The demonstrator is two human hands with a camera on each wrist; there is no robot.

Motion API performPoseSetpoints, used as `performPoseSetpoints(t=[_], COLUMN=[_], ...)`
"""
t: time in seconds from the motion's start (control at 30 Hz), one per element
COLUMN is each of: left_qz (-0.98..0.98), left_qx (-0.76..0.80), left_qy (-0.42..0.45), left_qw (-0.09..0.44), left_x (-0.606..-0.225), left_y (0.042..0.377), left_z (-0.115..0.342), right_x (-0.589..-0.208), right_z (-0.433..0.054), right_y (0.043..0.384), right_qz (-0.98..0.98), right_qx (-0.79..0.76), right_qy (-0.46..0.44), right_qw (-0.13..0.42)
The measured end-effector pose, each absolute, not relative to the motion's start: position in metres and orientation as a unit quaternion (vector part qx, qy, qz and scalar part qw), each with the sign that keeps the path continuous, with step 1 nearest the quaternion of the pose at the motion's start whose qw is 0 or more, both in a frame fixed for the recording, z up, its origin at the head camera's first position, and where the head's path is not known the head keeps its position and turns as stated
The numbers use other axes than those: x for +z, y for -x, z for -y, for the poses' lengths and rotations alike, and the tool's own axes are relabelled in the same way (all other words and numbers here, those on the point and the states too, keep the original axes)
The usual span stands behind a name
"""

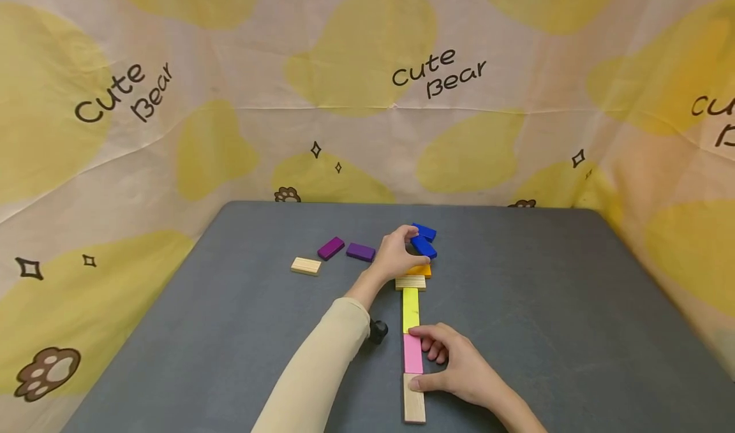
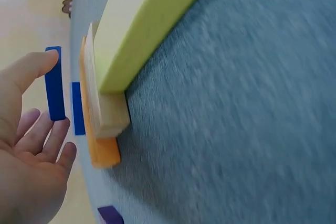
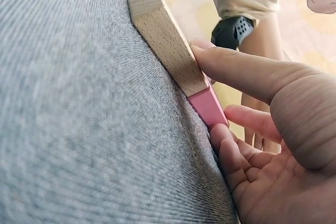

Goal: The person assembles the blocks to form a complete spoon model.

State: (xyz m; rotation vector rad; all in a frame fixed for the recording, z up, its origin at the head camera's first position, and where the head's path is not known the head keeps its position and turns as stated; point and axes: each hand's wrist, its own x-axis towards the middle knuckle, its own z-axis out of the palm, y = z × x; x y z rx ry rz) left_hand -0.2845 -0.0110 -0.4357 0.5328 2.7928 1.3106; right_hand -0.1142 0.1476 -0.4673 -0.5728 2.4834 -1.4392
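My left hand [image 1: 393, 254] pinches a blue block [image 1: 423, 247] by its ends; the left wrist view shows the thumb at one end and a fingertip at the other. Just beyond lies a second blue block [image 1: 426, 232]. Toward me, an orange block [image 1: 423, 270] and a plain wooden block [image 1: 410, 282] lie crosswise, touching a lengthwise row: a yellow block [image 1: 410, 305], a pink block [image 1: 412, 356] and a wooden block [image 1: 415, 409]. My right hand [image 1: 459, 366] rests its thumb on that wooden block, with its index finger where yellow meets pink.
Left of the row lie a purple block [image 1: 360, 252], a magenta block [image 1: 331, 248] and a loose wooden block [image 1: 306, 266]. All stand on a dark grey table [image 1: 545, 293]. Behind it hangs a patterned cloth [image 1: 356, 50]. A black device [image 3: 231, 32] sits on the left wrist.
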Motion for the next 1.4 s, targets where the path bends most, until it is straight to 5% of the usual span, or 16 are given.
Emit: performPoseSetpoints(t=[0.6, 1.4], left_qz=[-0.881, -0.897], left_qx=[0.439, 0.426], left_qy=[-0.166, -0.119], left_qw=[0.057, 0.014], left_x=[-0.442, -0.449], left_y=[0.294, 0.296], left_z=[0.0, -0.009], right_x=[-0.469, -0.468], right_z=[-0.146, -0.147], right_y=[0.113, 0.115], right_qz=[-0.831, -0.834], right_qx=[-0.507, -0.504], right_qy=[0.212, 0.198], right_qw=[0.084, 0.104])
